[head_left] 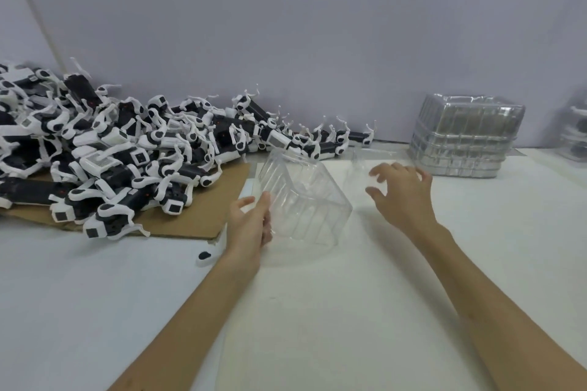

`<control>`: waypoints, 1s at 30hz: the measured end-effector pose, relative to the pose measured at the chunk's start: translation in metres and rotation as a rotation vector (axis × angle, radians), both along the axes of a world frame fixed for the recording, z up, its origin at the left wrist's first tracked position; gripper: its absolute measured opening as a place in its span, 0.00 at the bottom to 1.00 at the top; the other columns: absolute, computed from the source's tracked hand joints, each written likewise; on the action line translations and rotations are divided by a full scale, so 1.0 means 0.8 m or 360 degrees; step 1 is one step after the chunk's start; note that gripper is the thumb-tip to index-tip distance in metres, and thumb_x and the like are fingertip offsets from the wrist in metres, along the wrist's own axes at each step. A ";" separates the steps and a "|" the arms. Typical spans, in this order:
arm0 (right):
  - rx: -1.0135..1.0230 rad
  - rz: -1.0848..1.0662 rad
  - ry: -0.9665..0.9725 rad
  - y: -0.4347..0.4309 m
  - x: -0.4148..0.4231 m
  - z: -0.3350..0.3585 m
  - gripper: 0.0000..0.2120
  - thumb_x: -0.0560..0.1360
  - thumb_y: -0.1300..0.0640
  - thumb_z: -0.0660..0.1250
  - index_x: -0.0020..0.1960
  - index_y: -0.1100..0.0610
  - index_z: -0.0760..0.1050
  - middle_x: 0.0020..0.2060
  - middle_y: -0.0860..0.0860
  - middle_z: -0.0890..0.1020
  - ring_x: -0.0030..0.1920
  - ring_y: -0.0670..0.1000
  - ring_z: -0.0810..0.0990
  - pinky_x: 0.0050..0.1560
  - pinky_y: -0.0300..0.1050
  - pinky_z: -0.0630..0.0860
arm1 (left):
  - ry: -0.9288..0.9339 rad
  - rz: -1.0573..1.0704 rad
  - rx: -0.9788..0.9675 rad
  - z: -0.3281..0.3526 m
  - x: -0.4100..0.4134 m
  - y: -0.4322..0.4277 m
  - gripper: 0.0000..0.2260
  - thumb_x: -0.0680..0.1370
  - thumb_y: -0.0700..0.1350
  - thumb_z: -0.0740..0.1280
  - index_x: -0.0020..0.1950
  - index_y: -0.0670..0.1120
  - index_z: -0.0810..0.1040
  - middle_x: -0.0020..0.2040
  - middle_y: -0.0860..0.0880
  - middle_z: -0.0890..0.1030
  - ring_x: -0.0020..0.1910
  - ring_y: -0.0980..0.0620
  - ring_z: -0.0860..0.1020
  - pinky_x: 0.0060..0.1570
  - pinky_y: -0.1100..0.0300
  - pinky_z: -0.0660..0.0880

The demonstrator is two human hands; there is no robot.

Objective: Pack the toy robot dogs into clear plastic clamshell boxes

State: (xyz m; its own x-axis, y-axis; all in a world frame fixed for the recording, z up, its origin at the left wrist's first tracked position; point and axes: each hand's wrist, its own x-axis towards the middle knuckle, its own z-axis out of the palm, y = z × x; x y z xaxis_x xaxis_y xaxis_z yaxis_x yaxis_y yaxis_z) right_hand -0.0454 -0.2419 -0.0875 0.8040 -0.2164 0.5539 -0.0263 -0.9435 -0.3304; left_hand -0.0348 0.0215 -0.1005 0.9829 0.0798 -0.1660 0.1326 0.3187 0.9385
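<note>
A clear plastic clamshell box (305,197) lies tilted on the white table in the middle of the view. My left hand (251,222) holds its near left side, thumb and fingers around the edge. Its clear lid half (365,162) spreads toward the right. My right hand (403,190) hovers over that lid part with fingers spread and relaxed; contact with the plastic is unclear. A big heap of black-and-white toy robot dogs (111,149) covers the left side.
The heap rests on a brown cardboard sheet (203,216) against the grey wall. A stack of empty clear clamshell boxes (463,136) stands at the back right. Packed boxes (575,133) show at the far right edge. A small black part (205,254) lies near my left wrist.
</note>
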 end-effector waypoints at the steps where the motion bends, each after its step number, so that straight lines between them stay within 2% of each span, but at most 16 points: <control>1: 0.0125 0.0052 -0.0101 0.004 -0.005 0.009 0.12 0.77 0.55 0.72 0.59 0.53 0.77 0.46 0.45 0.81 0.52 0.52 0.80 0.66 0.53 0.62 | -0.0013 0.0040 0.0044 -0.001 0.000 -0.001 0.10 0.79 0.48 0.71 0.55 0.49 0.71 0.32 0.50 0.75 0.22 0.58 0.66 0.21 0.65 0.64; 3: 0.0383 0.0179 -0.0376 0.019 -0.020 0.033 0.12 0.78 0.57 0.71 0.59 0.56 0.74 0.40 0.39 0.79 0.45 0.47 0.79 0.60 0.51 0.70 | -0.0053 0.0032 0.0172 -0.001 -0.003 -0.003 0.11 0.80 0.48 0.71 0.58 0.49 0.74 0.39 0.49 0.76 0.25 0.58 0.70 0.25 0.64 0.70; 4: 0.0508 0.0267 -0.0510 0.028 -0.028 0.046 0.12 0.78 0.58 0.70 0.60 0.57 0.74 0.40 0.38 0.78 0.43 0.44 0.79 0.57 0.48 0.73 | -0.0075 -0.0002 0.0241 0.000 -0.004 -0.003 0.10 0.80 0.47 0.69 0.60 0.48 0.75 0.43 0.49 0.77 0.28 0.57 0.72 0.28 0.63 0.73; 6: 0.0734 0.0524 -0.0744 0.051 -0.046 0.067 0.12 0.78 0.60 0.70 0.60 0.58 0.72 0.43 0.40 0.80 0.46 0.39 0.79 0.54 0.38 0.74 | -0.0122 -0.0154 0.0391 0.002 -0.005 -0.005 0.10 0.83 0.46 0.65 0.64 0.48 0.78 0.51 0.48 0.79 0.38 0.53 0.77 0.36 0.61 0.76; 8: 0.0833 0.0802 -0.0842 0.079 -0.064 0.081 0.12 0.78 0.61 0.69 0.60 0.57 0.71 0.47 0.44 0.81 0.51 0.42 0.81 0.57 0.35 0.73 | -0.0149 -0.0400 0.0460 0.004 -0.008 -0.009 0.12 0.85 0.45 0.60 0.65 0.49 0.79 0.58 0.48 0.80 0.48 0.51 0.81 0.41 0.62 0.77; 11: 0.0667 0.1153 -0.0664 0.120 -0.079 0.076 0.15 0.78 0.62 0.69 0.61 0.53 0.70 0.51 0.46 0.81 0.57 0.43 0.79 0.62 0.36 0.70 | -0.0090 -0.0454 0.0074 0.012 -0.014 -0.012 0.16 0.86 0.52 0.57 0.64 0.46 0.79 0.62 0.46 0.80 0.57 0.46 0.82 0.50 0.56 0.79; 13: 0.0414 0.1187 -0.0441 0.137 -0.079 0.057 0.15 0.78 0.61 0.70 0.62 0.55 0.72 0.53 0.44 0.81 0.59 0.43 0.77 0.65 0.41 0.68 | -0.0001 -0.0287 -0.0313 0.020 -0.011 -0.003 0.20 0.85 0.57 0.57 0.62 0.44 0.79 0.59 0.43 0.82 0.56 0.42 0.83 0.57 0.49 0.78; 15: 0.0286 0.1125 -0.0272 0.137 -0.073 0.037 0.15 0.78 0.60 0.71 0.64 0.55 0.74 0.55 0.45 0.82 0.61 0.45 0.75 0.67 0.43 0.66 | -0.0013 -0.0203 -0.0614 0.024 -0.002 0.017 0.23 0.83 0.61 0.55 0.63 0.45 0.78 0.57 0.42 0.84 0.54 0.42 0.84 0.59 0.47 0.77; 18: 0.0179 0.1028 -0.0051 0.125 -0.066 0.018 0.17 0.78 0.61 0.70 0.66 0.52 0.76 0.58 0.44 0.81 0.64 0.45 0.73 0.69 0.45 0.64 | -0.0046 -0.0170 -0.0847 0.031 0.009 0.044 0.20 0.83 0.58 0.56 0.59 0.45 0.80 0.53 0.46 0.85 0.45 0.48 0.85 0.50 0.53 0.78; 21: 0.0180 0.0978 0.0034 0.107 -0.062 0.015 0.25 0.74 0.65 0.68 0.68 0.48 0.76 0.66 0.45 0.78 0.69 0.45 0.70 0.72 0.46 0.61 | -0.0023 -0.0135 -0.0783 0.030 0.009 0.041 0.08 0.83 0.42 0.61 0.51 0.47 0.80 0.43 0.50 0.83 0.38 0.52 0.84 0.41 0.59 0.80; 23: 0.0114 0.0679 0.0004 0.087 -0.054 0.019 0.29 0.71 0.64 0.69 0.70 0.46 0.75 0.70 0.46 0.74 0.72 0.48 0.67 0.75 0.53 0.57 | 0.0016 -0.0109 -0.0809 0.028 0.009 0.038 0.10 0.83 0.37 0.59 0.47 0.47 0.78 0.40 0.50 0.82 0.37 0.53 0.81 0.38 0.61 0.80; 25: 0.0017 0.0254 0.0094 0.057 -0.049 0.021 0.29 0.71 0.62 0.69 0.70 0.44 0.74 0.72 0.46 0.71 0.74 0.50 0.65 0.76 0.55 0.54 | 0.0042 -0.0103 -0.0849 0.026 0.008 0.038 0.10 0.83 0.36 0.58 0.47 0.47 0.76 0.38 0.51 0.80 0.36 0.53 0.79 0.36 0.61 0.79; 26: 0.0037 0.0132 0.0183 0.041 -0.048 0.019 0.29 0.72 0.63 0.67 0.70 0.43 0.74 0.70 0.46 0.72 0.73 0.51 0.65 0.74 0.53 0.56 | 0.0064 -0.0098 -0.0855 0.025 0.008 0.038 0.10 0.82 0.37 0.58 0.47 0.46 0.75 0.38 0.50 0.79 0.35 0.52 0.78 0.36 0.61 0.78; 28: 0.0253 0.0099 0.0285 0.016 -0.047 0.010 0.30 0.72 0.67 0.64 0.68 0.43 0.75 0.61 0.44 0.78 0.69 0.49 0.68 0.61 0.48 0.66 | 0.0129 -0.0084 -0.0821 0.023 0.008 0.038 0.09 0.81 0.39 0.57 0.46 0.46 0.74 0.36 0.50 0.77 0.33 0.51 0.74 0.35 0.60 0.72; 30: 0.0393 0.0130 0.0225 0.007 -0.045 0.001 0.28 0.73 0.69 0.65 0.67 0.44 0.75 0.54 0.43 0.80 0.64 0.48 0.69 0.50 0.45 0.69 | 0.0187 -0.0071 -0.0781 0.021 0.008 0.035 0.08 0.80 0.40 0.56 0.44 0.45 0.73 0.34 0.50 0.74 0.30 0.51 0.70 0.30 0.62 0.67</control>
State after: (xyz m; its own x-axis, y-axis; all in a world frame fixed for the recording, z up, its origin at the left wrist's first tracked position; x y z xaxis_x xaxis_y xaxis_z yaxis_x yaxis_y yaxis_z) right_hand -0.0813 -0.2361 -0.0868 0.8896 -0.2623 0.3740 -0.0158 -0.8359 -0.5486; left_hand -0.0288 0.0498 -0.0840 0.9560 -0.0771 -0.2830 0.2518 0.7103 0.6573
